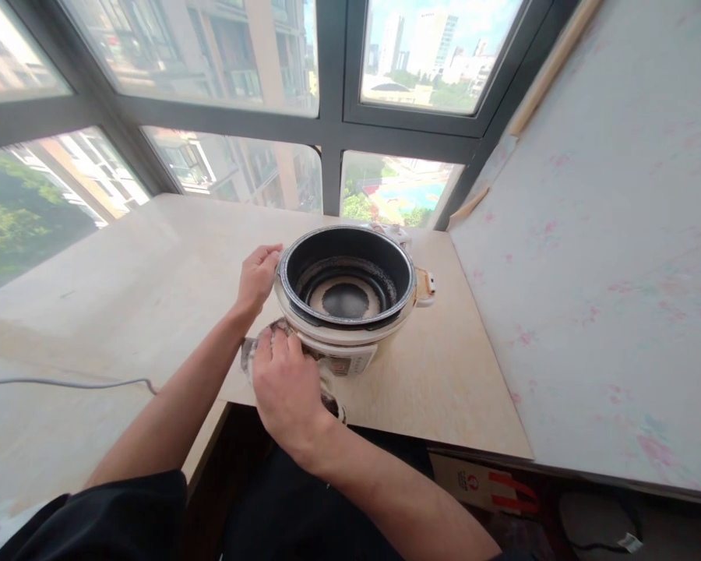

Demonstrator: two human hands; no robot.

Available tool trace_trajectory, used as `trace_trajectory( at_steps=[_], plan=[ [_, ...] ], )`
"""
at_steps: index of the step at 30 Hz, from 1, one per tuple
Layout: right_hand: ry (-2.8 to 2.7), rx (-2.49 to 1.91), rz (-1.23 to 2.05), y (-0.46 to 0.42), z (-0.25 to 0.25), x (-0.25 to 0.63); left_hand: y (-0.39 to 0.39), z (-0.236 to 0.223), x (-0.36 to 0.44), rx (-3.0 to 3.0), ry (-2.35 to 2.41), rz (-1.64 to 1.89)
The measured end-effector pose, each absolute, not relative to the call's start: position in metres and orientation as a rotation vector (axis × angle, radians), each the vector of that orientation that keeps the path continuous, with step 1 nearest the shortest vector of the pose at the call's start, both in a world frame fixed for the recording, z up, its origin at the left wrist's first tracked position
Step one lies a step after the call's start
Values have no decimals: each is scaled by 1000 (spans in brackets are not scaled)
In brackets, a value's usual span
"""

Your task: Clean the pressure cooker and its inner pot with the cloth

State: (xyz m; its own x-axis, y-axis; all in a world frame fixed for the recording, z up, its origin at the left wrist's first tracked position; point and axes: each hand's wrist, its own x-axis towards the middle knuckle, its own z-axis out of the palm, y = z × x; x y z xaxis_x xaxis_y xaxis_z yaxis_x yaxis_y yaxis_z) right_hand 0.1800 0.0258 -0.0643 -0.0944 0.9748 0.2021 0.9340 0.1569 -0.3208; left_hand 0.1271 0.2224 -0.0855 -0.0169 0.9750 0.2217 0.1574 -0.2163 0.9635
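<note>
An electric pressure cooker (359, 335) with a white body stands upright without a lid on the pale wooden ledge. Its dark inner pot (301, 269) sits inside, with a worn, pale ring on the bottom. My left hand (259, 276) is closed on the cooker's left side at rim height; its fingertips are partly hidden behind the edge. A soiled, greyish-brown cloth (248, 357) is bunched under my right hand (287, 382), which presses it against the cooker's front left side, beside the control panel (344, 365). One side handle (426, 287) with brownish stains sticks out at the right.
Dark-framed windows (330, 117) rise behind the ledge (444, 389), and a flower-papered wall (596, 257) borders it on the right. A grey cable (93, 384) lies at the left. Below the front edge is a paper bag (473, 481) with red handles.
</note>
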Motion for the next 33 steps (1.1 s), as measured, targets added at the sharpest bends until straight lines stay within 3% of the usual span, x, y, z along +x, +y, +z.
trace_trajectory(
  at_steps=[7, 13, 17, 22, 26, 33],
  plan=[
    [-2208, -1770, 129, 15, -89, 188, 223, -81, 112, 1349, 1143, 1167],
    [-2220, -1509, -113, 18, -47, 194, 222, -84, 111, 1301, 1090, 1182],
    [-2198, -1672, -67, 44, -38, 179, 231, -83, 95, 1234, 971, 1044],
    [-2333, -1940, 48, 66, -77, 152, 232, -85, 59, 1153, 881, 880],
    [-2363, -2000, 209, 59, -103, 150, 207, -90, 35, 1089, 1050, 967],
    [-2202, -1707, 428, 39, -98, 181, 117, -113, 32, 942, 1414, 1418]
  ],
)
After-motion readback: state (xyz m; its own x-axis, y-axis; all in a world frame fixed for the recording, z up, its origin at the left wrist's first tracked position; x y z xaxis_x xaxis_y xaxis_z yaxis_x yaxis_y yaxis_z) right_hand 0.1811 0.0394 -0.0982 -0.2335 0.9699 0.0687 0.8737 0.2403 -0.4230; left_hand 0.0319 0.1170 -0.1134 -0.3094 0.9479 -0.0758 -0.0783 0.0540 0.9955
